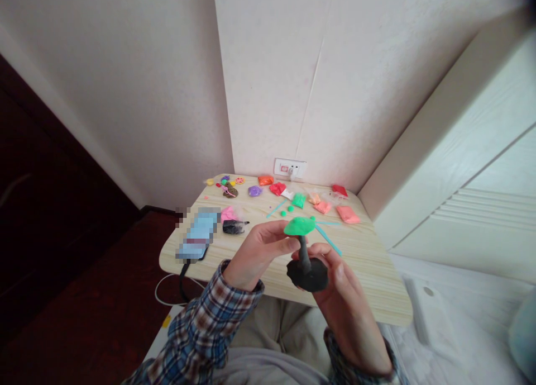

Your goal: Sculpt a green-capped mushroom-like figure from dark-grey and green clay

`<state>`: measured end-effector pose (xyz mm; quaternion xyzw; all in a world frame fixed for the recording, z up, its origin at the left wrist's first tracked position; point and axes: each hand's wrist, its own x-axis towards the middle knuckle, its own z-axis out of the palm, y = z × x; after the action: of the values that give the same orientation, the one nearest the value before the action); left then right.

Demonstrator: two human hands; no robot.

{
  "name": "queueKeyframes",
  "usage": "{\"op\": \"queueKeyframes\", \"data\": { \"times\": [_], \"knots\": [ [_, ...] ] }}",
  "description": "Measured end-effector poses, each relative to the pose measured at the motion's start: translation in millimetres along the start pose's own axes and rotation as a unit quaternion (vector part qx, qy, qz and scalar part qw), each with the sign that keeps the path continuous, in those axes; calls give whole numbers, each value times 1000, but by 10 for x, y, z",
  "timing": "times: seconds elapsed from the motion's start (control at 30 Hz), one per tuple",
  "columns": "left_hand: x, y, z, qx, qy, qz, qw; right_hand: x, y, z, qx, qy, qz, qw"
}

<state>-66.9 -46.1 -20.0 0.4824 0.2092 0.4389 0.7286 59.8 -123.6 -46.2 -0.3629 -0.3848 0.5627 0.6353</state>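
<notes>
A modelling-clay tree (305, 256) is held up between my two hands above the front of the table. It has a round black base, a dark grey stem and a flattened bright green top. My left hand (263, 245) is closed at the upper part, its thumb and fingers at the stem just under the green top. My right hand (335, 279) is wrapped round the black base from below and the right; some of its fingers are hidden behind the base. Small green clay balls (287, 210) lie on the table behind the tree.
On the wooden table (368, 267) lie a phone (199, 234) with a cable, a black clay packet (234, 227), a green packet (298, 200), a salmon packet (348, 214), other coloured packets and blue strips (329, 239). A wall socket (290, 167) is behind.
</notes>
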Motion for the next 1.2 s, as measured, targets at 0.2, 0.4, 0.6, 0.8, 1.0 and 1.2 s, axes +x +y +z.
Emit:
{"op": "queueKeyframes", "data": {
  "times": [0.2,0.4,0.6,0.8,1.0,1.2],
  "knots": [
    [52,-87,-66,-6,26,10,1000,95,9,-165,-173,-1,-34,984],
    [96,-163,-88,-35,40,-13,999,150,79,-178,-180,-9,-15,984],
    [96,-177,-123,-49,27,-23,998,151,119,-200,-135,-10,6,991],
    [102,-281,-228,12,-6,-37,999,193,162,-282,-110,-10,25,994],
    [52,-413,-537,276,-15,-10,961,534,425,-635,-238,-48,16,970],
    [-191,-314,-1007,630,114,102,761,693,674,-852,-394,-35,-25,918]
  ]
}}
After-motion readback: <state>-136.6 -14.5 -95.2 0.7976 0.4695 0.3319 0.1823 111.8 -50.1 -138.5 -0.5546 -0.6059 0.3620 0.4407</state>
